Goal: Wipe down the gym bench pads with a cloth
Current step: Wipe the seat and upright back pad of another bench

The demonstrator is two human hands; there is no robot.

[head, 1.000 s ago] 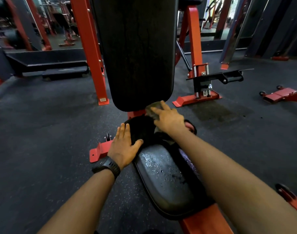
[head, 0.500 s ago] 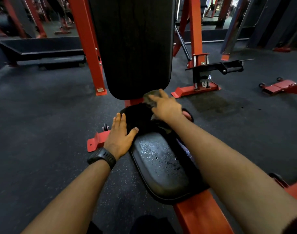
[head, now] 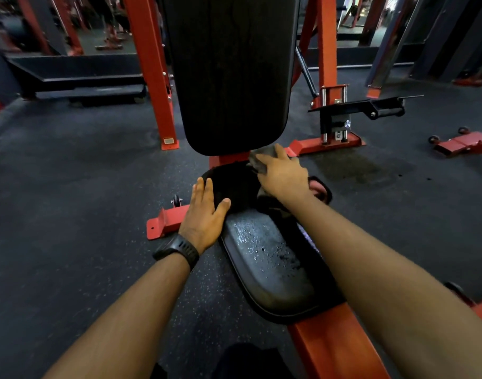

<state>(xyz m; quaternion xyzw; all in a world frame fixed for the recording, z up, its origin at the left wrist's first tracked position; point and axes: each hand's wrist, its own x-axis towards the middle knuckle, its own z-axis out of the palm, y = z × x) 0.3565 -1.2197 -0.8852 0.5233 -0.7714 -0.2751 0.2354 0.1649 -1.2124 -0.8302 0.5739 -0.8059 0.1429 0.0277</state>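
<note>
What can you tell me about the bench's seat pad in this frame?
The seat pad is black, rounded and vinyl-looking. It sits on the red frame below the raised back pad. Its near half is glossy with water droplets; the far half looks dull and dark. The left hand rests flat on its left edge. The right hand presses a grey cloth at its far end, with the forearm crossing its right side.

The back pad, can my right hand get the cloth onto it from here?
Probably yes: the right hand, pressing the cloth, sits just under the back pad, with nothing between them.
</note>
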